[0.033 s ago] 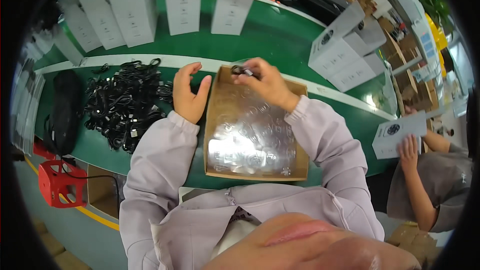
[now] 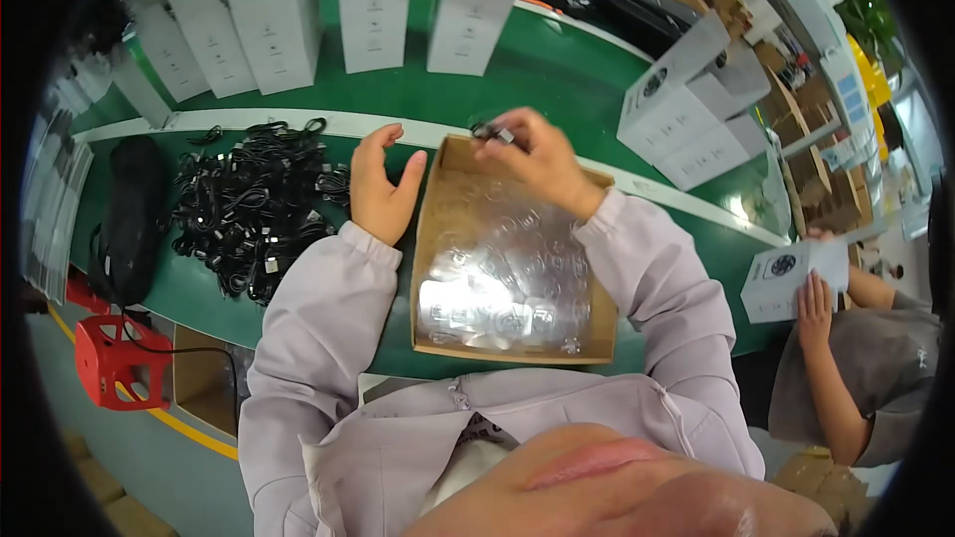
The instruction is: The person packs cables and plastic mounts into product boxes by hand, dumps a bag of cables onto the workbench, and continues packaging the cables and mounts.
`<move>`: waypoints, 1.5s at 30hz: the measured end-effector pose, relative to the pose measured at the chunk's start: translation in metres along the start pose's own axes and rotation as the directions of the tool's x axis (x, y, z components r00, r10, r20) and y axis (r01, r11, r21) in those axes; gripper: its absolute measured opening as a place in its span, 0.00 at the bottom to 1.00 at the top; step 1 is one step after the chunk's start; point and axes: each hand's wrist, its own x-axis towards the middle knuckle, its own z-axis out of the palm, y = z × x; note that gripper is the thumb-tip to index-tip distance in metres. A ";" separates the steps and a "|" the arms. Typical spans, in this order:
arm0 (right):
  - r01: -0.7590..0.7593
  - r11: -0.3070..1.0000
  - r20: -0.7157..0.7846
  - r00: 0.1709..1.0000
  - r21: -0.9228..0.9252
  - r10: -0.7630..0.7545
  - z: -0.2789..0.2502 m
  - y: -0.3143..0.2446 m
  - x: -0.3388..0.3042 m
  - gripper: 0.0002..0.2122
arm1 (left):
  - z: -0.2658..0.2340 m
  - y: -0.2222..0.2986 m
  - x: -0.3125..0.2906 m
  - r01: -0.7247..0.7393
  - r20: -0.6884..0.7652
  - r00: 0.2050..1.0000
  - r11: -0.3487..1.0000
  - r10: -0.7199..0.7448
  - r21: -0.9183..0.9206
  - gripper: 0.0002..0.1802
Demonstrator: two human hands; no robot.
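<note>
My right hand (image 2: 542, 161) is closed in a pinch on a small coiled black cable (image 2: 490, 131) with a light metal plug. It hovers over the far edge of a shallow cardboard tray (image 2: 429, 268). Inside the tray lie clear plastic pieces (image 2: 502, 268) with round moulded shapes, shiny under the light. My left hand (image 2: 383, 194) is beside the tray's far left corner, thumb and fingers apart, holding nothing. Just left of it spreads a heap of bundled black cables (image 2: 249, 204).
White boxes (image 2: 373, 15) stand along the far side of the green table (image 2: 557, 65), with more open boxes (image 2: 686, 124) at the right. A black pouch (image 2: 134, 219) lies far left, above a red stool (image 2: 114, 363). Another person's hand (image 2: 814, 310) holds a white box (image 2: 781, 283).
My right hand has lifted the cable slightly, toward the tray's far edge. My left hand stays in place beside the tray.
</note>
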 end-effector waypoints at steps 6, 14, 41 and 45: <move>0.233 0.912 -0.437 0.820 -0.336 -0.370 -0.057 -0.048 0.138 0.17 | -0.005 0.003 -0.002 -0.103 0.059 0.994 0.982 0.095 0.157 0.22; -0.128 0.988 -0.220 0.970 -0.090 0.106 -0.091 -0.068 0.185 0.18 | 0.001 -0.012 -0.001 -0.106 0.064 0.993 0.987 0.099 0.121 0.19; 0.007 0.496 -0.149 0.950 -0.868 -0.273 -0.077 0.023 0.183 0.14 | 0.006 -0.009 -0.002 -0.107 0.004 0.994 0.985 0.108 0.136 0.18; 0.131 0.419 -0.022 0.940 -0.898 -0.341 -0.106 0.046 0.182 0.16 | 0.011 -0.003 0.000 -0.121 0.027 0.993 0.979 0.118 0.163 0.18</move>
